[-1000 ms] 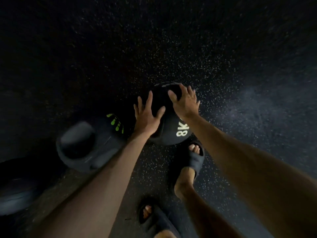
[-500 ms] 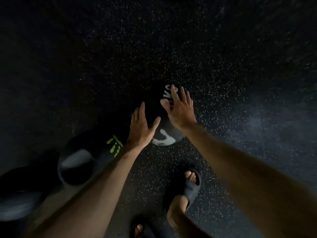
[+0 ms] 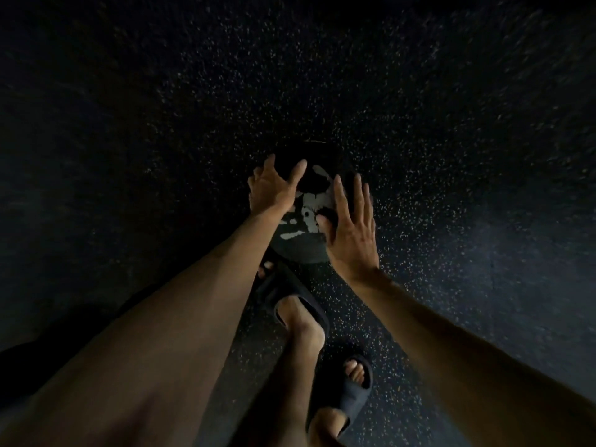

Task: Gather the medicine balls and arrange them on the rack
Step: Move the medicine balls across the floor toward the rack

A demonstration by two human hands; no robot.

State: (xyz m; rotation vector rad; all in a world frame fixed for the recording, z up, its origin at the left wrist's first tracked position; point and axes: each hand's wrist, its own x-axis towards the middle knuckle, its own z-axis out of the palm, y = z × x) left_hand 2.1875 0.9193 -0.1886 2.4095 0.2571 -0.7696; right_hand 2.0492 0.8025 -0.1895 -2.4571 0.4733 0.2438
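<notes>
A black medicine ball (image 3: 303,250) with pale grey print lies on the dark speckled floor in the middle of the view. My left hand (image 3: 274,188) lies over its upper left side with the fingers spread. On the ball's right side my right hand (image 3: 351,227) presses flat, fingers apart and thumb on the print. Neither hand closes around the ball, and no rack is in view.
My two feet in black slides stand just behind the ball, one (image 3: 290,298) almost touching it, the other (image 3: 351,388) nearer me. Black rubber floor (image 3: 451,156) with pale flecks stretches all around. The lower left corner is too dark to read.
The ball has rolled forward under my palms, so its print now faces up. My feet have stepped after it. The other dark balls at the left have left the view.
</notes>
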